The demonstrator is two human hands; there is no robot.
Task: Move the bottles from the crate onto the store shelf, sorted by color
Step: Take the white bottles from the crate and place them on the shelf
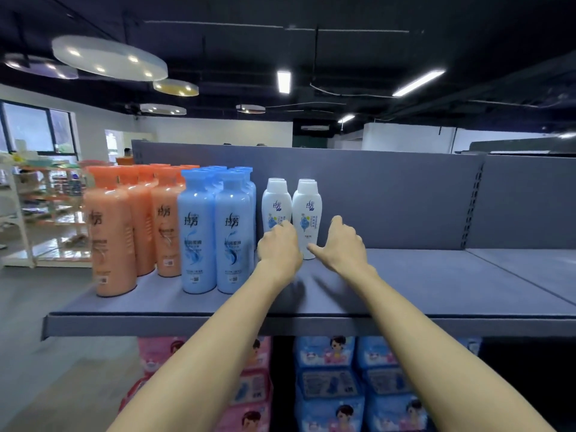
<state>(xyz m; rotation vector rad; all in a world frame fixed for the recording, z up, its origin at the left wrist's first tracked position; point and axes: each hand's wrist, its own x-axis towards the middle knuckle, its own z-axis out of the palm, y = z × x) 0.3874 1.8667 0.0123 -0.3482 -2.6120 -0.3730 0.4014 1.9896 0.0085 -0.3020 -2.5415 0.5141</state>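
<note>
Here the shelf (pixel 436 285) carries three colour groups in a row: orange bottles (pixel 115 232) at the left, blue bottles (pixel 215 232) touching them, then white bottles (pixel 307 210) after a narrow gap. The crate is out of view, so how many bottles are left to move cannot be told.

Both hands are at the white group. The left hand (pixel 279 247) is curled over the lower front of the left white bottle (pixel 276 204) — it looks like a grip, though the fingers' far side is hidden, so I cannot tell if it truly clasps it. The right hand (pixel 343 244) is spread, thumb (pixel 318 251) out against the base of the right white bottle and fingers reaching up beside it; it holds nothing.

The risk, as I judge it, lies in how the white bottles stand. They are slim and tall on small bases, with more whites close behind. A push applied high up, or a hand pulled back with a finger still hooked on, could tip one — and it would likely knock its neighbours, or lean left into the blue bottles just beside. Sliding a white bottle too far left would also close the gap and blur the colour sorting.
</note>
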